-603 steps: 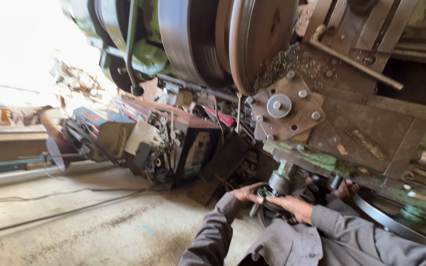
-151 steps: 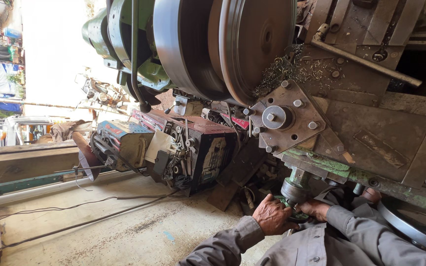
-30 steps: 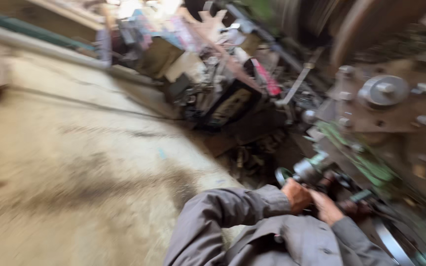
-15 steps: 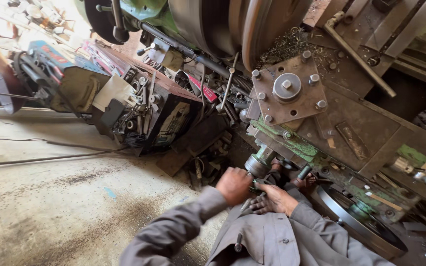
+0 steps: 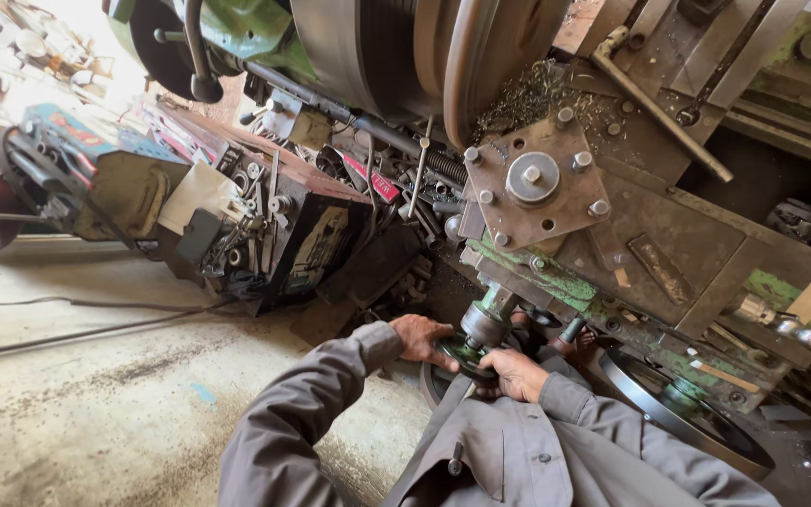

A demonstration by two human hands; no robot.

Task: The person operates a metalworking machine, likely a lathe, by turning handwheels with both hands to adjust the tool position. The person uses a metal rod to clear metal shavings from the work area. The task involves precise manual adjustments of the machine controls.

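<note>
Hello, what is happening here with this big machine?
A person in a grey work jacket grips a small handwheel low on the front of a large, worn lathe. The left hand and the right hand each hold one side of it. Above them sit a square bolted plate and the big round chuck, with metal chips nearby. A box of tools stands on the concrete floor to the left.

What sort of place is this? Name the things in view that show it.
Probably a machine workshop: both hands grip a handwheel on a large lathe, metal shavings lie on it, and tools are piled nearby.
</note>
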